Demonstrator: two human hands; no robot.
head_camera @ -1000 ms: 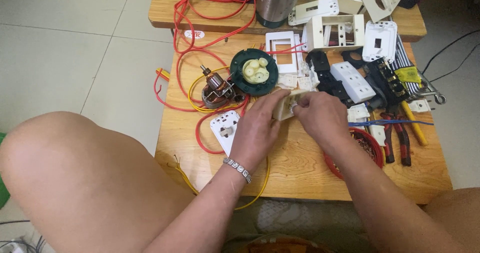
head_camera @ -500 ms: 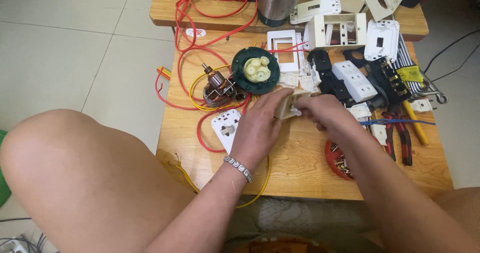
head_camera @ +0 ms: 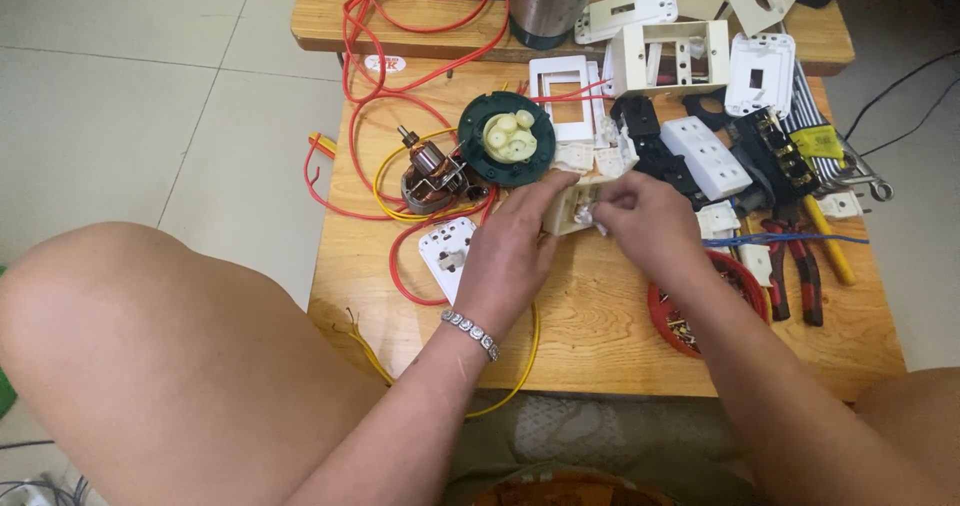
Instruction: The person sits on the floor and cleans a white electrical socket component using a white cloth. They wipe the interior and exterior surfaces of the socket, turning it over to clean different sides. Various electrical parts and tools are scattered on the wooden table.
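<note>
I've got my left hand (head_camera: 515, 251) clamped round a cream plastic switch housing (head_camera: 572, 206) mid-table (head_camera: 600, 326), right hand (head_camera: 645, 221) pinching its edge. Best keep the left steady and work small parts gently.
</note>
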